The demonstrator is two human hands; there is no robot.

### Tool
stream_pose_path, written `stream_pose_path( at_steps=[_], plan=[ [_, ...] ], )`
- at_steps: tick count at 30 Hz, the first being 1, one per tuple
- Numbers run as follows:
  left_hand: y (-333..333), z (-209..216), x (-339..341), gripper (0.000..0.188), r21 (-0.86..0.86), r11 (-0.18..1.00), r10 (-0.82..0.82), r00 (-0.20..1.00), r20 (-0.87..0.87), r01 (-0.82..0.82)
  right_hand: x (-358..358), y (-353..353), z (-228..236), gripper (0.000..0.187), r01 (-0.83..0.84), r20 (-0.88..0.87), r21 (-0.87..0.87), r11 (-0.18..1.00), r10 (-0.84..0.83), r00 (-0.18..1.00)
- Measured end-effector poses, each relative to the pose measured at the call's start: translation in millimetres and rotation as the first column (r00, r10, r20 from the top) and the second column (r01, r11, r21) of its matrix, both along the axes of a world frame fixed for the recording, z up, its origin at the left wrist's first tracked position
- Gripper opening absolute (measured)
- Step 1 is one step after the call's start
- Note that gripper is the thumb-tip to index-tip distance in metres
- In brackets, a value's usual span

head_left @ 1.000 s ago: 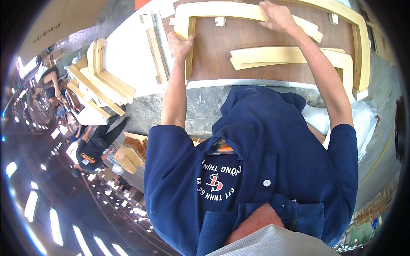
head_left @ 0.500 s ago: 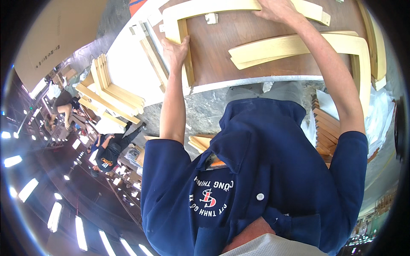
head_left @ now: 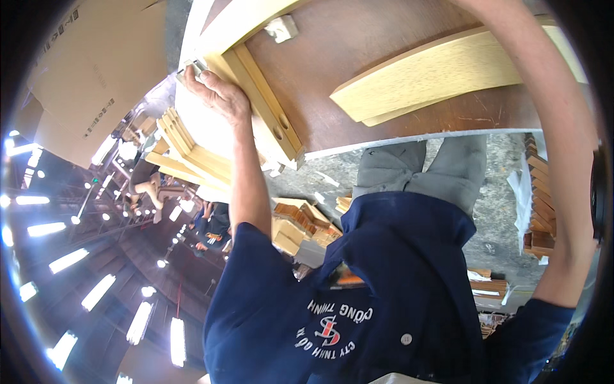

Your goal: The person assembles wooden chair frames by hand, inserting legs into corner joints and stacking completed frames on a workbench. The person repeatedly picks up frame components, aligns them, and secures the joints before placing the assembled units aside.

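Note:
An L-shaped pale wooden frame piece (head_left: 252,96) lies on the brown work board (head_left: 320,70). Its short leg, with two round holes, points toward me. My left hand (head_left: 220,99) is at the outer corner of this piece, fingers curled around a small greyish block (head_left: 196,66). The block's exact kind is hard to make out. Inside the corner sits another small whitish block (head_left: 281,29). My right arm reaches over the board and leaves the picture at the top, so the right hand is hidden. Beneath that arm lie stacked curved wooden pieces (head_left: 428,77).
Stacked pale wooden frames (head_left: 192,153) stand at the left, beside a large cardboard sheet (head_left: 83,83). Brown wooden parts (head_left: 540,198) are piled on the floor at the right. A cardboard box (head_left: 300,224) is near my left side. People work in the left background.
My left hand has shifted from the frame's short leg to the small block at its outer corner. The right hand has gone out of view at the top. The view has moved closer to the board.

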State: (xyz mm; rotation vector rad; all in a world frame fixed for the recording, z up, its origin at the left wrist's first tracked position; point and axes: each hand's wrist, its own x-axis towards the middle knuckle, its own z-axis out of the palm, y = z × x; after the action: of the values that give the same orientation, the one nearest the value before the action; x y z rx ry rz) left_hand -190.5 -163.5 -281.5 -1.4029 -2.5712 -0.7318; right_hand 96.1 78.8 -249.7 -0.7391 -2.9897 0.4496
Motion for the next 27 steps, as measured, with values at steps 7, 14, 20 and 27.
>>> stream_pose_path(
  at_steps=[7, 14, 20, 27],
  plan=[
    [-55, 0, 50, 0.064, -0.389, 0.916, 0.119, 0.992, 0.036, -0.095, 33, 19, -26, 0.034, 0.114, -0.058, -0.188, 0.976, -0.127, 0.990],
    [-73, 10, 49, 0.086, -0.597, 0.712, 0.449, 0.893, -0.019, -0.371, 35, 30, -27, 0.036, 0.086, -0.114, -0.294, 0.952, -0.124, 0.986],
    [-43, 39, 50, 0.078, -0.709, 0.694, 0.373, 0.906, 0.200, -0.129, 32, 33, -28, 0.038, 0.071, -0.106, -0.333, 0.940, -0.112, 0.988],
    [-100, 68, 24, 0.077, -0.672, 0.708, 0.370, 0.925, 0.089, -0.219, 17, 43, -32, 0.040, 0.004, -0.108, -0.398, 0.917, -0.052, 0.993]
  ],
)
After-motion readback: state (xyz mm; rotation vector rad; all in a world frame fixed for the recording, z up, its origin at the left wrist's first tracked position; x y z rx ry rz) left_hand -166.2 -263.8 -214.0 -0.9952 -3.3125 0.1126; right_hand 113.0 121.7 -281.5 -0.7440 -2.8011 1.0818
